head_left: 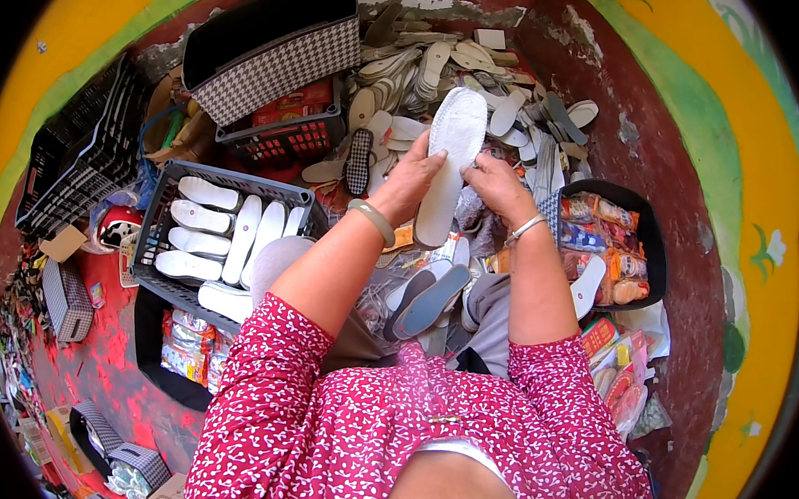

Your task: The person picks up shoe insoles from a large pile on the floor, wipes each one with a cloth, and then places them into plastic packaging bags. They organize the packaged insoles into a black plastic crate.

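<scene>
A white, shoe-sole-shaped insole (453, 141) is held up in front of me, tilted with its wide end away from me. My left hand (406, 183) is closed on its left edge, the thumb lying on the upper face. On the opposite edge, my right hand (502, 190) grips with thumb and fingers. Whether it is one insole or a pair pressed together, I cannot tell. Below my hands, a blue-grey insole (432, 304) lies between my legs among clear plastic wrap and other insoles. To the left, a dark plastic crate (247, 175) holds several white insoles (246, 231).
Beyond my hands spreads a heap of loose insoles (425, 69). A houndstooth-patterned box (278, 60) stands on a black crate (297, 139) at the back left, near more stacked crates (73, 146). On the right, a black bin (652, 234) holds colourful packets (605, 241), by a dark red wall (622, 71).
</scene>
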Demonstrator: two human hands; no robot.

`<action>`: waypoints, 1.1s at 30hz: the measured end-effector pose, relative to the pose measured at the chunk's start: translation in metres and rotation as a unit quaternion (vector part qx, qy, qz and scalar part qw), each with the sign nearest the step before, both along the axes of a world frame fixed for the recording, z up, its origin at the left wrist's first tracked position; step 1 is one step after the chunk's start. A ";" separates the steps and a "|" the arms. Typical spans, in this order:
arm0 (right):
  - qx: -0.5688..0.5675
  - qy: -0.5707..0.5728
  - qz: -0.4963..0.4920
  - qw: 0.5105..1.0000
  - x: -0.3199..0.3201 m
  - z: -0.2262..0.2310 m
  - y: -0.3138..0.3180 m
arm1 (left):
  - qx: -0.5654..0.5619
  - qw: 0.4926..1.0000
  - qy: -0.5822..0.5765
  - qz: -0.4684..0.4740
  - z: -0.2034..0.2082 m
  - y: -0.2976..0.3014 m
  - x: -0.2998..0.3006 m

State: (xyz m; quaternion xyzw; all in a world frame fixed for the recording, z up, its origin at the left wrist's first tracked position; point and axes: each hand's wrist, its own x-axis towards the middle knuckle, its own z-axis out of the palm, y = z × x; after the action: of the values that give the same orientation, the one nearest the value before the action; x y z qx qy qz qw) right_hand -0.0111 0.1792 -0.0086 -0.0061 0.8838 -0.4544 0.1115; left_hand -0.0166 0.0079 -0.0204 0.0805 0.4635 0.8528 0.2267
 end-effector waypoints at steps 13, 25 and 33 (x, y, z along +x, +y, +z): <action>-0.246 0.030 -0.056 0.967 -0.011 0.011 0.058 | 0.038 0.976 -0.096 -0.191 0.010 -0.004 0.010; -0.215 0.010 0.009 0.976 -0.001 -0.013 -0.009 | -0.027 0.999 -0.008 0.039 0.000 -0.001 -0.007; -0.266 -0.057 0.041 0.961 0.002 0.003 0.003 | -0.012 0.994 -0.078 0.071 0.007 -0.009 -0.011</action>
State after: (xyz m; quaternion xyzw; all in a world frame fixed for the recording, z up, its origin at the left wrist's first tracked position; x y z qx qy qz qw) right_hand -0.0092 0.1819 -0.0056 -0.0462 0.7223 -0.6675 0.1748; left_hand -0.0274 -0.0007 -0.0130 -0.0219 0.4589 0.8649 0.2020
